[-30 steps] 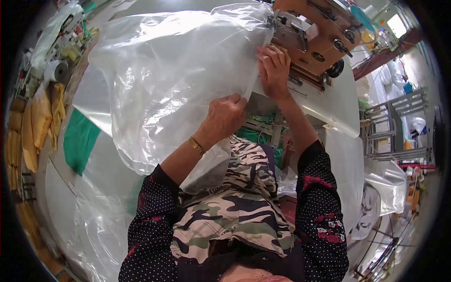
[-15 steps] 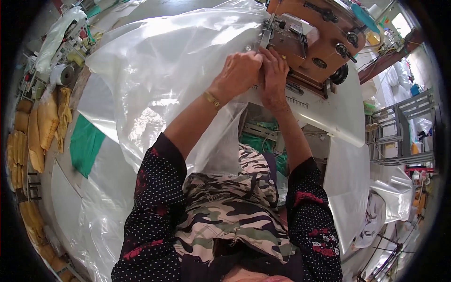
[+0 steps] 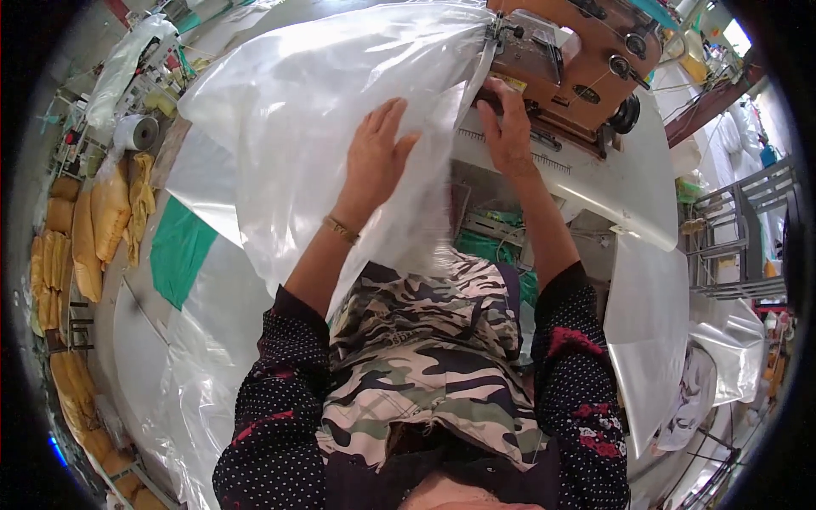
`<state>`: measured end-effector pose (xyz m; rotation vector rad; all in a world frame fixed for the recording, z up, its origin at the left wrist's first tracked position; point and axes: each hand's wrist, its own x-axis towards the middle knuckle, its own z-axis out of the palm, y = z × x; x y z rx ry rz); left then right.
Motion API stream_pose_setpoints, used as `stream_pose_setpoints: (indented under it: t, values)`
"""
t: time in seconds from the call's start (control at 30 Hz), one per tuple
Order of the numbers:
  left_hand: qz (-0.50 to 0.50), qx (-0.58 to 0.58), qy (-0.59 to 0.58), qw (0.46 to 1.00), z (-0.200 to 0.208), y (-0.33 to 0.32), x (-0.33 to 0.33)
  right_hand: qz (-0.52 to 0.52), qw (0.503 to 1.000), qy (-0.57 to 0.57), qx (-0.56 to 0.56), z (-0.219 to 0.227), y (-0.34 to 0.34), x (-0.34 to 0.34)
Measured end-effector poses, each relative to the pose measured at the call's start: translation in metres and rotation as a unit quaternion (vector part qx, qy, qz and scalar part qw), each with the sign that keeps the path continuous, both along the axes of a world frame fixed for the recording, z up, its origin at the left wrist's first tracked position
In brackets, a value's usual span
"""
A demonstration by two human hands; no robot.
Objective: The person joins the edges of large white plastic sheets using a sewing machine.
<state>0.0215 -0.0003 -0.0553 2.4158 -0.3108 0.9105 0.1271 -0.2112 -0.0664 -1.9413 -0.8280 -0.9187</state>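
A large sheet of clear plastic film (image 3: 289, 119) covers the left of the worktable, one edge running up to the needle area of a brown sewing machine (image 3: 591, 55). My left hand (image 3: 374, 161) lies flat on the film, open, fingers together and thumb apart. My right hand (image 3: 510, 136) is close to the front of the machine, beside the film's edge. Its thumb and forefinger are apart, and I see nothing held between them; the other fingers are partly hidden. The film's lower edge near my lap is blurred.
A pale table (image 3: 629, 178) with ruler marks extends under the machine. Green cloth (image 3: 181, 251) and more plastic film lie at the left. Yellow-brown bundles (image 3: 110, 217) and a white roll (image 3: 136, 133) stand farther left. A grey metal rack (image 3: 735, 229) is at the right.
My left hand has let go of the film near the machine, moved left and down, and opened onto the sheet. My right hand's fingers have spread; the film edge has shifted.
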Motion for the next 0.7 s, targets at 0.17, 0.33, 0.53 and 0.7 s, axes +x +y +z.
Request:
stream_pose_setpoints:
  t: [0.17, 0.33, 0.53, 0.7]
  values:
    - [-0.028, 0.073, 0.007, 0.997, -0.036, 0.102, 0.026, 0.053, 0.968, 0.215, 0.115, -0.020, 0.035, -0.071]
    - [-0.277, -0.377, 0.141, 0.873, -0.069, 0.127, 0.045, 0.076, 0.885, 0.449, 0.098, -0.052, 0.112, -0.157]
    - [-0.356, -0.500, 0.228, 0.756, -0.055, 0.123, 0.051, 0.061, 0.920, 0.386, 0.001, -0.082, 0.148, -0.186]
    - [-0.407, -0.530, 0.177, 0.722, -0.063, 0.130, 0.045, 0.114, 0.963, 0.242, -0.023, -0.051, 0.146, -0.188]
